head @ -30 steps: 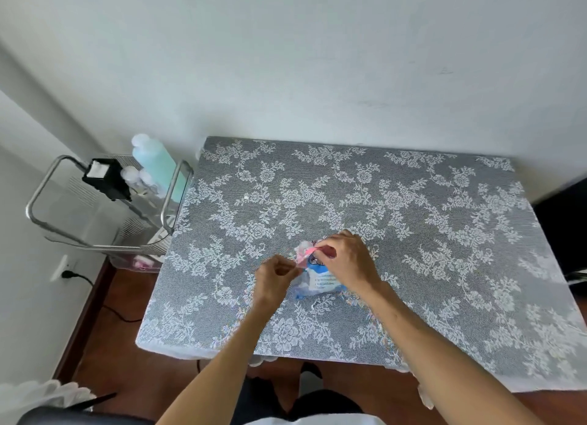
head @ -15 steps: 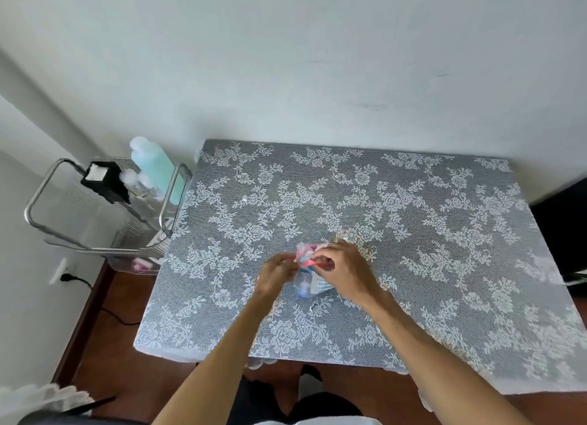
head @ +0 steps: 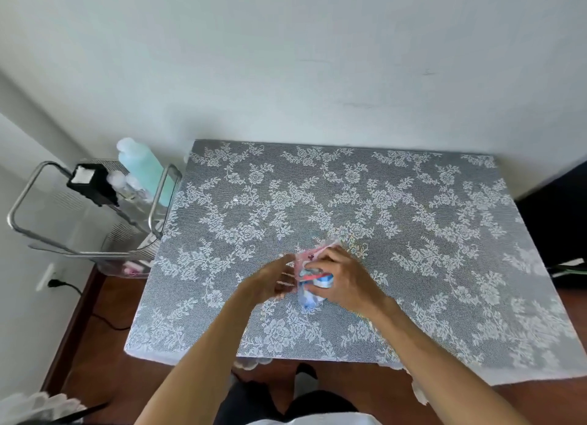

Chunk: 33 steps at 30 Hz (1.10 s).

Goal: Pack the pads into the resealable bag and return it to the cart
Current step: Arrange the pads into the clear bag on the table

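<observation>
A small resealable bag [head: 309,294], clear with pink and blue print and a red seal strip, lies on the lace-covered table [head: 349,202] near its front middle. My right hand [head: 341,277] grips the bag from the right, fingers curled over its top. Blurred by motion, my left hand [head: 270,280] is at the bag's left edge with its fingers against the plastic. The pads themselves are hidden inside the bag or under my hands. The metal cart [head: 89,221] stands at the table's left side.
On the cart's top shelf stand a tall teal bottle [head: 144,167], a black box [head: 92,183] and small clear bottles. A wall outlet with a black plug [head: 52,280] is below the cart. A dark object [head: 556,221] sits to the table's right.
My left hand has moved right from a gap beside the bag to its left edge. The bag has been drawn more upright and bunched under my right hand.
</observation>
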Tool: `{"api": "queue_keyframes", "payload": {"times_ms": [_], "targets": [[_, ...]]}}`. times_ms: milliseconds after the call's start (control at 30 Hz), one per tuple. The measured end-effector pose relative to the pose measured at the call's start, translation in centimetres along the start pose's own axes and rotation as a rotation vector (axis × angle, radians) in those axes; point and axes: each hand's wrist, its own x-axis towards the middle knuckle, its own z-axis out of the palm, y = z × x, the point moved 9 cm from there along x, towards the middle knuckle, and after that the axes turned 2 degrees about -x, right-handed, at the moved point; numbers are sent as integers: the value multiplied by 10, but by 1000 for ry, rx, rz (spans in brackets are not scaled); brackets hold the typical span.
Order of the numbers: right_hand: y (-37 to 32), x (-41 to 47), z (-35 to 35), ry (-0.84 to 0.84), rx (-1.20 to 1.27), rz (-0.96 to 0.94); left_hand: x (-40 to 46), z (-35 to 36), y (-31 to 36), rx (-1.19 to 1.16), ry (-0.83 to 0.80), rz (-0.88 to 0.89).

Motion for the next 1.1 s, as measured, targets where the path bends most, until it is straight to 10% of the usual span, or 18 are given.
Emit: {"api": "queue_keyframes", "payload": {"times_ms": [167,333,800,1100], "targets": [[62,-9,-43,369,341,493,-4,3,13,1,-103,129],[94,-34,26,-433,889,1051,-11,5,15,-8,-149,139],[61,-40,40,-670,1180,998,-16,-23,24,11,6,204],[66,-21,21,-452,704,851,-26,-19,51,420,218,446]]}}
